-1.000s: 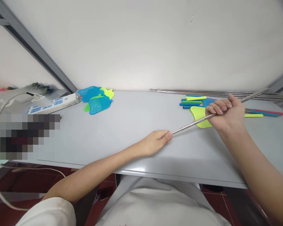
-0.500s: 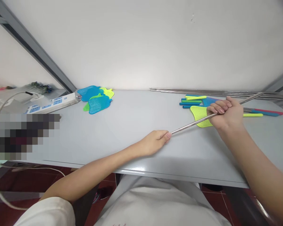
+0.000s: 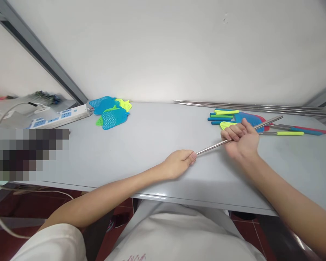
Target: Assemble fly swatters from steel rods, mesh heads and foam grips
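My left hand pinches the near end of a telescopic metal rod above the middle of the table. Farther along, my right hand has its fingers curled round the same rod, palm turned up. The rod slants up to the right, its thicker far end sticking out past the right hand. Behind that hand lie fly swatters with a blue mesh head and a yellow-green one, partly hidden. Several coloured grip tubes lie just left of these heads.
Loose blue, green and yellow swatter heads lie at the back left, by a white power strip. Several thin metal rods lie along the wall. A blurred-out object is at the left. The grey table's front edge runs before my body.
My right hand has slid left and toward me, closer to my left hand. The rod's far end has come in with it, so the rod looks shorter. My left hand stays in place.
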A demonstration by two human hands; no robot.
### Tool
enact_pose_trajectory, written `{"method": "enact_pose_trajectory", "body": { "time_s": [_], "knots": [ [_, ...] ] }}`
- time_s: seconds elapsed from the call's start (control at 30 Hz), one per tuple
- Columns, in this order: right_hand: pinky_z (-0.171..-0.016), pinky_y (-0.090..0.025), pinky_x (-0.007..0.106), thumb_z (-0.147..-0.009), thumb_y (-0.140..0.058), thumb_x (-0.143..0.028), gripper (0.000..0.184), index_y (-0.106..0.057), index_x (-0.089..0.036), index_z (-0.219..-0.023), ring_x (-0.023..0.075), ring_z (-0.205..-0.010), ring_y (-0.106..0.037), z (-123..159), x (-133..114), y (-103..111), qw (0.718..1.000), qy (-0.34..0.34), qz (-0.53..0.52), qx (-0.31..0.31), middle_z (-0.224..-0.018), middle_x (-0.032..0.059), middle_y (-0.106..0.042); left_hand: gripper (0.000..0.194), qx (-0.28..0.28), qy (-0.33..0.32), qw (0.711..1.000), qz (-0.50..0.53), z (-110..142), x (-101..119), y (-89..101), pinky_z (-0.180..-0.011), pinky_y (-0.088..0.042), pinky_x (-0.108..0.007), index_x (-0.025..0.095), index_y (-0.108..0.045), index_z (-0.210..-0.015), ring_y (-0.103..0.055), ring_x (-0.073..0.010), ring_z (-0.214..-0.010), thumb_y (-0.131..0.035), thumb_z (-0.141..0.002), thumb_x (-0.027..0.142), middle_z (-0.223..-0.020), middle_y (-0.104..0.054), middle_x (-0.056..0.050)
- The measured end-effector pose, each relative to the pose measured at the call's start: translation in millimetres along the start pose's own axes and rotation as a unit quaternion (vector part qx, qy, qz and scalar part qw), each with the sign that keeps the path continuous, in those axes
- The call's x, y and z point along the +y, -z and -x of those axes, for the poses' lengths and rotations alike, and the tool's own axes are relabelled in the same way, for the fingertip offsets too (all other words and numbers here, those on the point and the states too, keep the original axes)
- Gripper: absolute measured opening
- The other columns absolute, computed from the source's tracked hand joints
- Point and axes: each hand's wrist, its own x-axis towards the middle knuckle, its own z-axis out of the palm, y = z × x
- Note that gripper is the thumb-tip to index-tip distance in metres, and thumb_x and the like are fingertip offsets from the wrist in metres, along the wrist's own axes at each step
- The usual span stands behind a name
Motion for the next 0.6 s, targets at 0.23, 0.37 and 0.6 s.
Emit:
{"method": "enact_pose_trajectory", "body": {
  "time_s": [0.23, 0.37, 0.6],
  "knots": [
    [-0.038, -0.022, 0.020, -0.085, -0.046, -0.035, 0.050, -0.011, -0.016, -0.055, 0.0058, -0.037, -0.012, 24.3, 28.1, 0.9, 0.998, -0.007, 0.027, -0.064, -0.044, -0.0068, -0.009, 0.040, -0.008, -0.008, 1.000, -0.011, -2.7, -1.4, -2.1, -0.056, -0.030, -0.022, 0.018, -0.034, -0.062, -0.034, -0.0094, -0.056, -0.021, -0.090, 0.043, -0.059, -0.036, 0.004],
    [-0.040, -0.025, 0.020, -0.085, -0.046, -0.036, 0.050, -0.013, -0.016, -0.054, 0.0059, -0.037, -0.015, 33.6, 38.7, 1.7, 0.995, -0.035, 0.039, -0.084, -0.044, -0.0067, -0.012, 0.039, -0.011, -0.010, 1.000, -0.015, -3.3, 0.4, -3.9, -0.056, -0.030, -0.022, 0.018, -0.034, -0.062, -0.035, -0.0091, -0.056, -0.022, -0.091, 0.041, -0.059, -0.036, 0.004],
    [-0.042, -0.026, 0.021, -0.086, -0.044, -0.030, 0.045, -0.015, -0.017, -0.054, 0.0061, -0.038, -0.017, 37.4, 41.0, 2.6, 0.995, -0.037, 0.044, -0.086, -0.044, -0.0065, -0.014, 0.038, -0.008, -0.003, 1.000, -0.020, -3.4, 2.4, -5.1, -0.057, -0.031, -0.021, 0.018, -0.035, -0.063, -0.037, -0.0094, -0.058, -0.023, -0.091, 0.040, -0.060, -0.038, 0.004]
  ]
}}
